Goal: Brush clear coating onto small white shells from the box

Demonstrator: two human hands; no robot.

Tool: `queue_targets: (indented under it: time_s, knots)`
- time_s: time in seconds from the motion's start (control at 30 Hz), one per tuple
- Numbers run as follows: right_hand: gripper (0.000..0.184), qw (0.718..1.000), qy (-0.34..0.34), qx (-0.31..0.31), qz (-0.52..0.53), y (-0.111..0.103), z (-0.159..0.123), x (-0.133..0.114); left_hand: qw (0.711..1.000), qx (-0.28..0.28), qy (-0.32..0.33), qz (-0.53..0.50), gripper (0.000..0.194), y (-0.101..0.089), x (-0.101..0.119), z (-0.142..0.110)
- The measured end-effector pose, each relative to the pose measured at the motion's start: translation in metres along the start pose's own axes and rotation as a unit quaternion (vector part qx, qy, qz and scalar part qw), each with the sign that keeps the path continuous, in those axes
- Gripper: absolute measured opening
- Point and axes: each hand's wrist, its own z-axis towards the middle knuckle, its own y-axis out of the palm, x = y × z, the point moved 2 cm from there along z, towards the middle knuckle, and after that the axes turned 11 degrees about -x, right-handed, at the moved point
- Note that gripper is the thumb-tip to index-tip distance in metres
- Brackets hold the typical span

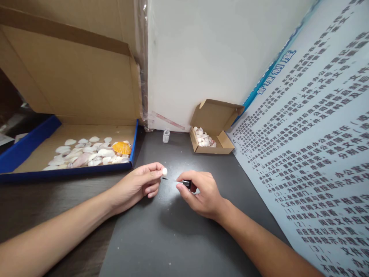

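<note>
Between thumb and forefinger, my left hand (147,181) pinches a small white shell (164,171) above the dark grey mat. My right hand (201,192) is closed around the black cap of a small brush (186,184). The brush's thin stem points left, and its dark tip is just below the shell; whether they touch I cannot tell. A small clear glass bottle (166,136) with no cap on it stands upright on the mat beyond my hands.
At left, a large blue-edged cardboard box (133,154) lies open with many white shells and an orange scallop shell (121,147). A small open cardboard box (213,149) holds more shells at the back. A printed poster (317,134) slants along the right, beside a white wall (201,50).
</note>
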Motion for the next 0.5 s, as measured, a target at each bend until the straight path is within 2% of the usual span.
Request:
queue_targets:
  time_s: [0.17,0.33,0.5]
  knots:
    - [0.014,0.999,0.046,-0.003,-0.004,0.0014,-0.0001,0.0032,1.0,-0.002,-0.007,-0.01,0.019,-0.0009,-0.0002,0.0005]
    - [0.013,1.0,0.005,-0.003,0.025,0.0011,-0.0008,0.0021,1.0,-0.002,0.001,-0.017,0.019,0.0004,0.0005,0.0003]
    - [0.011,1.0,0.023,0.003,0.017,0.0009,-0.0002,0.002,1.0,0.0,-0.001,-0.02,0.018,0.0006,0.0012,-0.0001]
